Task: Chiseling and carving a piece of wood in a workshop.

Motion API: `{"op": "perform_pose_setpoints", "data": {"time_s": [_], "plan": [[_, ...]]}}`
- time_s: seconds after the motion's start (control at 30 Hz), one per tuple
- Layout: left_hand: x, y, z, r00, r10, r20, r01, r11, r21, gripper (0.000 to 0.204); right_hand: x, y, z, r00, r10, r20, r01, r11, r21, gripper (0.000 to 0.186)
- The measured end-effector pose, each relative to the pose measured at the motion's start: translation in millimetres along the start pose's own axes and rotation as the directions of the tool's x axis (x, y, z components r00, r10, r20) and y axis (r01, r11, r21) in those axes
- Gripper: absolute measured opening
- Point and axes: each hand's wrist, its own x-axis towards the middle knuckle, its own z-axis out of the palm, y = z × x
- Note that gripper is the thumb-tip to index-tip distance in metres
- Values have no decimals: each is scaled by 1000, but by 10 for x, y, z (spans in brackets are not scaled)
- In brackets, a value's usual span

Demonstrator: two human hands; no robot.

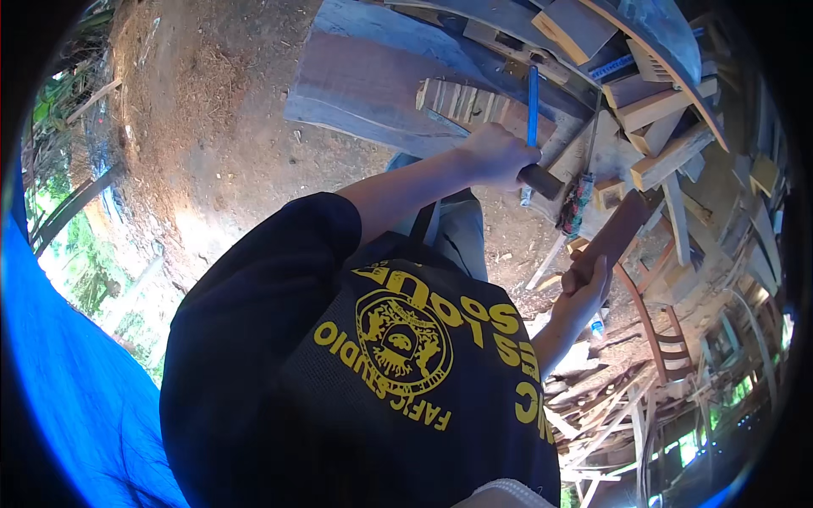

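Block (621,227), brown and wooden, is in the right hand (593,284), which is closed about its lower end, where a short stub sticks out sideways by the fingers. From there it slants up and to the right, its far end near the loose timber (673,157); whether it touches any of that I cannot tell.

The left hand (501,155) is a fist, and a dark piece (540,181) juts from it; how much of that piece the fist covers is hidden. Block and dark piece stand apart, with a tool (577,207) with a patterned grip between them. A blue bar (533,106) rises just beyond the left hand. Farther off, a slatted piece (474,103) lies over the dark worktop (356,63).

As for progress, I would judge the work to be under way, since both hands are loaded. The block looks whole and already shaped, with straight long sides, but its underside and any fine cuts are out of sight. Nothing seems joined to it, and it has not been set down. How much shaping or fitting is left, this view cannot settle.
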Motion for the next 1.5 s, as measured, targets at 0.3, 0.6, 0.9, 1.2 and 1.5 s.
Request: {"op": "perform_pose_setpoints", "data": {"time_s": [0.3, 0.6, 0.9, 1.2, 1.5], "plan": [[64, -29, -63, 998, -35, 55, 34, 999, 20, 17, -54, -37, 79, 999, -17, -47, 16, 999, -37, 34], [66, -67, -21, 998, -24, -56, 25, 1000, 13, 17, -14, -13, 154, 999, -27, -40, 24, 997, -77, 32], [52, -97, -82, 994, -60, -92, 59, 998, -20, 19, 44, 70, 129, 999, -29, 39, 32, 996, -85, 28], [53, -78, -86, 997, -77, 14, 77, 997, 12, 21, 38, 54, 189, 999, -26, 45, 31, 994, -106, 28], [58, -104, -35, 996, -45, -78, 45, 999, 2, 17, 119, 217, 54, 998, -53, 21, 55, 987, -148, 32]]}}
